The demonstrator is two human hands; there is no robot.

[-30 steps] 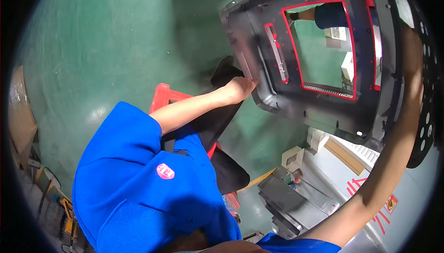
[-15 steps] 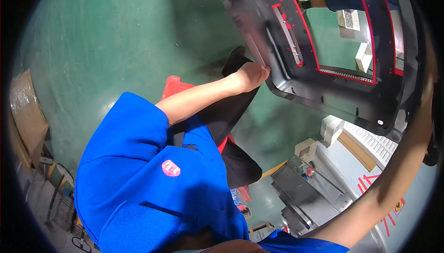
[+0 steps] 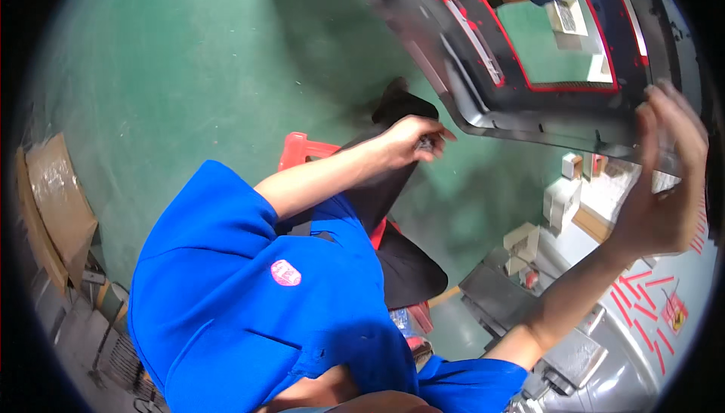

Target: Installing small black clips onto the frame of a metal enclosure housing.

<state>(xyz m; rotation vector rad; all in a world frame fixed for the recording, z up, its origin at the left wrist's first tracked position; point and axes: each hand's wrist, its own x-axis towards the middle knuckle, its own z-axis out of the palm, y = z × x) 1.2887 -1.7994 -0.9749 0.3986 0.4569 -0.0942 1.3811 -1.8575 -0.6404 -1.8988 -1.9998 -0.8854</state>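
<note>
A large dark moulded panel [image 3: 544,107] stands tilted at the upper right, with a rectangular opening and a narrow slot, both edged in red. My left hand [image 3: 411,141] is a short way off its lower left corner, apart from it. The fingers there are curled round small dark pieces [image 3: 427,143], too small to name. In front of the panel's lower right edge is my right hand [image 3: 668,179], fingers and thumb spread and slightly blurred. Whether its fingertips touch the panel, I cannot tell.
A red plastic stool [image 3: 298,149] is partly hidden behind my left forearm. Grey metal boxes [image 3: 483,285] and a white open box [image 3: 563,203] are at the lower right, beside red strips [image 3: 642,307] on a pale surface. Brown cardboard [image 3: 60,201] leans at the far left.
My left hand has come off the panel's lower left edge and turned, showing the small dark pieces. My right hand has left the panel's right side and opened. The panel has shifted slightly upward in view.
</note>
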